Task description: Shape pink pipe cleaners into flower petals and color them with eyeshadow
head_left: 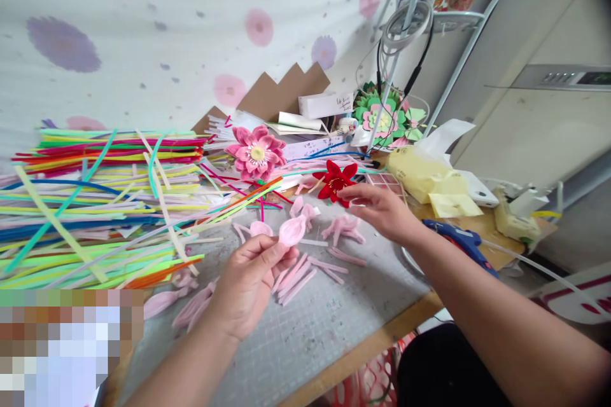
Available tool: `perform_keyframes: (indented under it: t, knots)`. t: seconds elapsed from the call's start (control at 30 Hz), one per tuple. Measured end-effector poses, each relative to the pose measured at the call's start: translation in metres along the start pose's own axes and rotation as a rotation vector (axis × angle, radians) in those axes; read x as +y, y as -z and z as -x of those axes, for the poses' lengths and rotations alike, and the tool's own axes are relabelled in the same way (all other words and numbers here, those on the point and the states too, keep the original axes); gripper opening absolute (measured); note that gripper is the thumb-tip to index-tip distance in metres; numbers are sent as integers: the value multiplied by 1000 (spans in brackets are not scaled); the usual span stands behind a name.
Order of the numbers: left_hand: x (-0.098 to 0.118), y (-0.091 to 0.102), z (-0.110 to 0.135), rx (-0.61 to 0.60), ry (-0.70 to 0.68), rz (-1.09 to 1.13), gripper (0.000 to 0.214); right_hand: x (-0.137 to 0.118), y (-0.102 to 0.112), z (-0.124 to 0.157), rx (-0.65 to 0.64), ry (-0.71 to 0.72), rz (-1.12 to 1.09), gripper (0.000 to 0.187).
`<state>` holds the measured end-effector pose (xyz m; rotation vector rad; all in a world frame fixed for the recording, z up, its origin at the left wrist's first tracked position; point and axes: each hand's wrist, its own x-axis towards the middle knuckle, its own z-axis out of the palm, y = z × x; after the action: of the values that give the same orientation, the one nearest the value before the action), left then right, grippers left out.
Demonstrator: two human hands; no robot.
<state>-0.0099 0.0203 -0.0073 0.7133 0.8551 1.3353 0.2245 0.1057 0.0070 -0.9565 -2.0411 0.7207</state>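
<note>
From the head view, we see our left hand [255, 276] with its grip pinched on a pale pink petal shape [292, 231], raised above the table [405, 321] near cut pink strips [296, 280]. Our right hand [382, 206], fingers apart, appears to be reaching beside a red flower [334, 179]; whether they touch, we cannot tell. Handling the petal shape seems the current step; reaching further calls for sparing the flower.

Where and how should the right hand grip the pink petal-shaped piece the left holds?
Take the pink petal-shaped piece by its free upper rim, probably with a light pinch from the right: the left hand grips its lower end, leaving the rounded part exposed on the side of the right hand.
</note>
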Motion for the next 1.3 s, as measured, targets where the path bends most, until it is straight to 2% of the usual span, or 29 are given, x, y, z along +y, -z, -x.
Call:
perform_keyframes:
  t: [0.03,0.1,0.17,0.2,0.27,0.37,0.43,0.5,0.7,0.83,0.93,1.03,1.13,1.2,1.23,1.3]
  knots:
    - [-1,-1,1,-9,-4,-25,14,-8,-3,1,9,-60,-143,28]
    - [-4,-2,2,-23,-4,-74,14,-24,-14,3,-86,-130,-378,37]
    - [-6,-2,3,-31,6,-132,16,-38,-28,5,-170,-169,-498,40]
    - [-7,-1,4,-38,11,-176,17,-43,-35,6,-170,-189,-524,38]
    - [-8,0,4,-77,16,-334,19,-49,-46,6,-118,-231,-508,26]
    - [-8,-1,6,-145,-56,-682,19,-50,-52,7,-48,-261,-344,12]
    - [-8,-3,7,-156,-142,-873,15,-49,-53,8,-25,-243,-239,9]
    - [-9,-3,9,-187,-172,-958,15,-49,-53,10,-4,-223,-217,12]
    - [-13,-2,15,-401,-48,-929,25,-48,-57,14,-37,-220,-327,14]
    - [-11,-6,17,-402,0,-828,26,-48,-61,16,8,-219,-361,17]
    - [-9,-9,19,-396,20,-786,26,-48,-61,15,-24,-200,-426,19]
    - [-9,-9,20,-396,-5,-786,28,-42,-54,12,13,-162,-564,28]
    - [-10,-7,22,-435,-76,-858,32,-31,-41,9,104,-201,-641,29]
    - [-10,-6,22,-484,-163,-950,35,-27,-30,11,55,-227,-611,29]
    - [-10,-5,22,-510,-207,-1006,36,-27,-25,13,-22,-223,-576,31]
    - [-11,-5,23,-575,-295,-1138,35,-30,-15,18,-260,-181,-471,34]
